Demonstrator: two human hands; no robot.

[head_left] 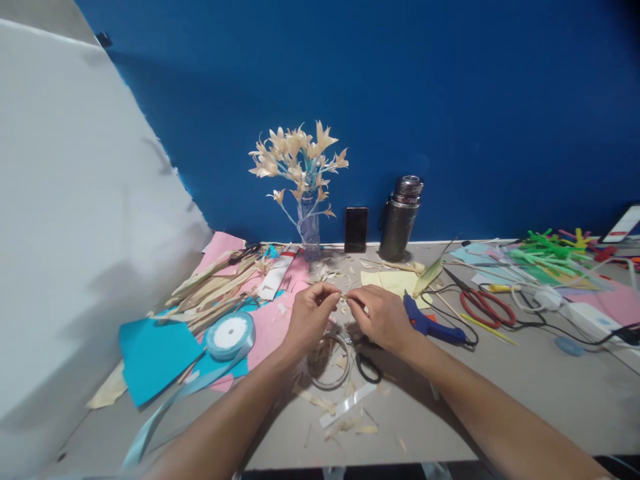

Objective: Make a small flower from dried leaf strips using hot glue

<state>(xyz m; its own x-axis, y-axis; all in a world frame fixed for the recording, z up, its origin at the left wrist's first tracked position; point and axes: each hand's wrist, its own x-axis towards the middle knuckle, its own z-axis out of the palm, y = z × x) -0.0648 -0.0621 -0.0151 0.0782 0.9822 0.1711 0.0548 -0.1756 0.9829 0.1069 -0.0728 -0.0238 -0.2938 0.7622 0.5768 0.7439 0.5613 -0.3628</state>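
Note:
Above the middle of the table, my left hand (311,315) and my right hand (383,319) face each other with fingertips almost meeting. Both are closed in a pinch. A tiny pale bit shows between the fingertips, too small to name. Beneath them lie a roll of tape (320,383), seen as a ring, and scissors with a black handle (369,369), partly hidden by my right hand. A whitish strip (349,405) rests nearer to me among pale scraps. Beside my right hand is a blue glue gun (434,325).
Pale flowers (295,150) stand in a clear vase (310,230) by the blue wall, near a phone (356,230) and a thermos (400,223). Ribbon (231,333), coloured paper (157,353) and dried husks (215,287) cover the left. Red-handled scissors (487,308), cables and pipe cleaners (545,257) lie right.

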